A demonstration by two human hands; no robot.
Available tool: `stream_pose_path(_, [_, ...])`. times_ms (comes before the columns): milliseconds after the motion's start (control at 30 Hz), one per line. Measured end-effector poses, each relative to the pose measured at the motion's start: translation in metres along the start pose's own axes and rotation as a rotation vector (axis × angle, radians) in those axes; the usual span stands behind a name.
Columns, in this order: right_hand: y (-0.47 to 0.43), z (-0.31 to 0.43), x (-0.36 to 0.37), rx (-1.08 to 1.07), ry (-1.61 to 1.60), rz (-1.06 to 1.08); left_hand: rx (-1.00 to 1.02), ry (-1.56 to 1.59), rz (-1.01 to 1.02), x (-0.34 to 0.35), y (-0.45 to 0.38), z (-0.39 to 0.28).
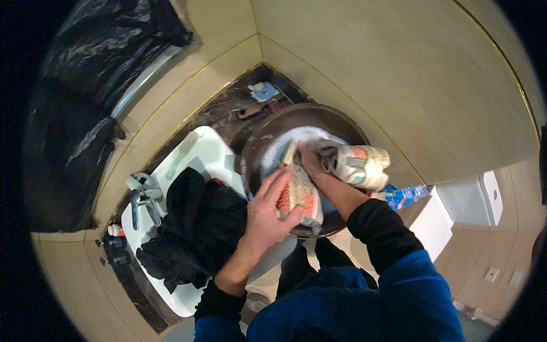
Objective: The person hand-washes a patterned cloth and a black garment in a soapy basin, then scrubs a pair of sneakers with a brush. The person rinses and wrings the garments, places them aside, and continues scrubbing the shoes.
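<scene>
A beige shoe with orange patches lies tilted over a round brown basin that holds sudsy water. My left hand grips this shoe, thumb and fingers on its near part. My right hand is at the shoe's far part, above the suds; it is blurred, and whether it holds anything is hidden. Beside my right wrist a second shoe, cream with orange and grey patches, rests at the basin's right rim.
Left of the basin, a white sink holds black cloth and a pale green brush, beside a chrome faucet. A blue soap dish stands on the dark counter behind. A blue plastic package lies at right, near a white toilet tank.
</scene>
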State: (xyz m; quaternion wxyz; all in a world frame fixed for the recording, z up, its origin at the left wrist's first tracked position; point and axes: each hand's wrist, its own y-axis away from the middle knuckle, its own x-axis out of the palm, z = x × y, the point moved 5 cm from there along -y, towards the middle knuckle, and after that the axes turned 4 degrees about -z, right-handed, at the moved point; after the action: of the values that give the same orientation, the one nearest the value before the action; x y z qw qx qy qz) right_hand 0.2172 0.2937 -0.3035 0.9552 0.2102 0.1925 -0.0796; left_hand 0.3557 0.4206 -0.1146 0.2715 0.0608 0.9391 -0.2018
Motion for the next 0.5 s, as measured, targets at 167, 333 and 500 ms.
stream_pose_path(167, [0.019, 0.012, 0.015, 0.123, -0.457, 0.405, -0.017, -0.020, -0.053, 0.001, 0.004, 0.001])
stream_pose_path(333, [0.088, 0.023, -0.004, 0.261, -0.656, 0.620, -0.004, -0.033, -0.095, -0.001, 0.003, 0.003])
stream_pose_path(500, [0.044, 0.022, 0.015, 0.301, -0.470, 0.366, -0.030, 0.006, -0.098, 0.001, 0.001, 0.002])
